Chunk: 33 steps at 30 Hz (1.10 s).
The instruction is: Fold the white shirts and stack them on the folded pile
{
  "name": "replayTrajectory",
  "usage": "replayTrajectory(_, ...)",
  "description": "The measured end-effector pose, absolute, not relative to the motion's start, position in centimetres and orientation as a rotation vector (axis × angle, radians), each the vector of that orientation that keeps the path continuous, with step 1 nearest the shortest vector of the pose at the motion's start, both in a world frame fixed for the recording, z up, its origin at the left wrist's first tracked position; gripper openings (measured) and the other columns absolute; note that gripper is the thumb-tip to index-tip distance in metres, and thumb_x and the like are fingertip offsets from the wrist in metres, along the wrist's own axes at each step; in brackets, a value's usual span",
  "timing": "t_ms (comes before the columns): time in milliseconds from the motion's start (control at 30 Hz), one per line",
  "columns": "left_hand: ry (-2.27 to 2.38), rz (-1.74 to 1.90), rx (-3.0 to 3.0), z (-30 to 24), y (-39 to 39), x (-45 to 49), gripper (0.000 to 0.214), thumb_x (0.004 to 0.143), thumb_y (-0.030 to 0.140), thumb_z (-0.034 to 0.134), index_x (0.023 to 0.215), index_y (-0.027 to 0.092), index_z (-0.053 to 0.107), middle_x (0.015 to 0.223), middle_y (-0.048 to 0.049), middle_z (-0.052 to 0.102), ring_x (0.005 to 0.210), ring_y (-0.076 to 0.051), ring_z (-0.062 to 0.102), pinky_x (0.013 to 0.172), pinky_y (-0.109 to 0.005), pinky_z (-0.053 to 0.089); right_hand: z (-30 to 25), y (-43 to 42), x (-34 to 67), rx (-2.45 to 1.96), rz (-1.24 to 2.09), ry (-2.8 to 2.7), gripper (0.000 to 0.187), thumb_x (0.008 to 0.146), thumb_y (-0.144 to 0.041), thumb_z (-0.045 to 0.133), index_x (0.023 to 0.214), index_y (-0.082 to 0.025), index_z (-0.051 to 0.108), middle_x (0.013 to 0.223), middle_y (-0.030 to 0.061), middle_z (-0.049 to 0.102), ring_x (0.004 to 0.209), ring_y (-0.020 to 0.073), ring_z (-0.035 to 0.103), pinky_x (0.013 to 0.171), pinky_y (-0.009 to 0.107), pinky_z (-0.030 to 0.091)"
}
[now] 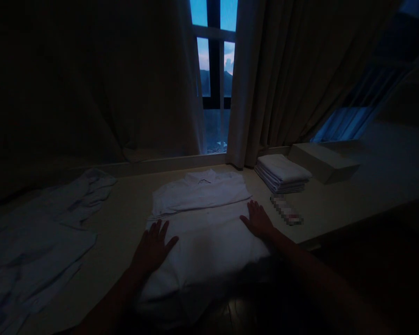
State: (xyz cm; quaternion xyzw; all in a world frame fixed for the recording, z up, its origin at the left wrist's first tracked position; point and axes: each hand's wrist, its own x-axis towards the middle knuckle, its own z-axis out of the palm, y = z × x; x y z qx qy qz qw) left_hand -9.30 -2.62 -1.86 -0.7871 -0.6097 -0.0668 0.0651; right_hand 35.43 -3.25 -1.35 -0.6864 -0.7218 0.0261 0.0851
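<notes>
A white collared shirt (202,218) lies flat on the pale table (122,223), collar toward the window, partly folded. My left hand (153,246) rests flat on its left edge with fingers spread. On the shirt's right edge lies my right hand (256,218), also flat and open. Neither hand grips the cloth. The room is dim.
A heap of unfolded pale garments (42,237) covers the table's left side. A stack of folded white clothes (282,174) sits at the right, with a flat box (323,160) behind it and a small blurred item (286,210) in front. Curtains and a window (214,70) stand behind.
</notes>
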Motion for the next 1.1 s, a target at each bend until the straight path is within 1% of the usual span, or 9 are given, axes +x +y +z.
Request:
replayTrajectory(267, -1.819, -0.189, -2.373, -1.9, -0.3, -9.5, 0.082, 0.086, 0.068, 0.029, 0.149, 0.016, 0.026, 0.156, -0.0162, 0.025, 0.144, -0.032, 0.022, 0.114, -0.05, 0.017, -1.6, -1.0, 35.3, -2.023, 0.064, -2.131, 0.089, 0.091, -0.07, 0.016, 0.15, -0.004, 0.023, 0.157, 0.0172, 0.017, 0.146, 0.0298, 0.007, 0.116, 0.044, 0.003)
replayTrajectory(467, -1.816, -0.166, -2.382, -1.8, 1.0, -9.5, 0.082, 0.087, 0.068, 0.028, 0.15, 0.015, 0.025, 0.156, -0.0165, 0.025, 0.144, -0.031, 0.02, 0.114, -0.05, 0.016, -1.5, 0.4, 35.3, -2.025, 0.075, -2.142, 0.088, 0.091, -0.07, 0.016, 0.15, -0.005, 0.022, 0.157, 0.0156, 0.016, 0.146, 0.0283, 0.005, 0.116, 0.044, 0.003)
replayTrajectory(700, -1.821, -0.216, -2.381, -1.9, 1.9, -9.6, 0.082, 0.086, 0.068, 0.031, 0.149, 0.017, 0.027, 0.157, -0.0153, 0.024, 0.144, -0.031, 0.021, 0.114, -0.05, 0.016, -1.8, 1.7, 35.0, -2.029, 0.056, -2.139, 0.087, 0.092, -0.069, 0.018, 0.15, -0.005, 0.023, 0.157, 0.0165, 0.018, 0.146, 0.0285, 0.007, 0.116, 0.045, 0.004)
replayTrajectory(800, -1.808, -0.215, -2.388, -2.0, 2.1, -9.6, 0.081, 0.086, 0.067, 0.031, 0.149, 0.016, 0.027, 0.156, -0.0163, 0.026, 0.144, -0.031, 0.023, 0.114, -0.051, 0.018, -1.7, 1.8, 34.9, -2.017, 0.019, -2.137, 0.085, 0.092, -0.067, 0.021, 0.149, -0.003, 0.025, 0.155, 0.0182, 0.021, 0.145, 0.0295, 0.011, 0.116, 0.046, 0.006)
replayTrajectory(867, -1.803, -0.209, -2.38, -1.8, 2.1, -9.5, 0.08, 0.087, 0.066, 0.031, 0.148, 0.015, 0.029, 0.155, -0.0173, 0.028, 0.143, -0.032, 0.025, 0.113, -0.051, 0.019, -1.3, 1.6, 34.8, -2.006, -0.041, -2.128, 0.082, 0.093, -0.064, 0.025, 0.147, -0.002, 0.029, 0.154, 0.0199, 0.025, 0.144, 0.0307, 0.015, 0.116, 0.048, 0.006)
replayTrajectory(933, -1.777, -0.216, -2.358, -1.3, 2.1, -9.3, 0.076, 0.088, 0.063, 0.032, 0.146, 0.013, 0.034, 0.153, -0.0181, 0.031, 0.142, -0.032, 0.027, 0.113, -0.052, 0.02, -0.5, 1.4, 34.5, -1.962, -0.138, -2.127, 0.074, 0.095, -0.057, 0.029, 0.144, -0.002, 0.034, 0.152, 0.0207, 0.029, 0.144, 0.0311, 0.017, 0.116, 0.049, 0.005)
replayTrajectory(1033, -1.666, -0.214, -2.354, 0.0, 1.6, -8.3, 0.064, 0.092, 0.053, 0.032, 0.139, 0.011, 0.044, 0.148, -0.0179, 0.04, 0.141, -0.031, 0.029, 0.115, -0.051, 0.018, 1.1, 0.7, 33.3, -1.831, -0.238, -2.213, 0.059, 0.097, -0.043, 0.032, 0.14, -0.004, 0.042, 0.15, 0.0194, 0.033, 0.144, 0.0299, 0.018, 0.116, 0.049, 0.004)
replayTrajectory(1100, -1.588, -0.208, -2.383, 0.6, 0.7, -7.2, 0.057, 0.094, 0.045, 0.029, 0.135, 0.011, 0.05, 0.145, -0.0167, 0.045, 0.14, -0.03, 0.032, 0.116, -0.05, 0.017, 1.9, -0.2, 31.7, -1.779, -0.205, -2.275, 0.054, 0.098, -0.039, 0.032, 0.138, -0.006, 0.046, 0.149, 0.0185, 0.037, 0.142, 0.0293, 0.022, 0.116, 0.048, 0.007)
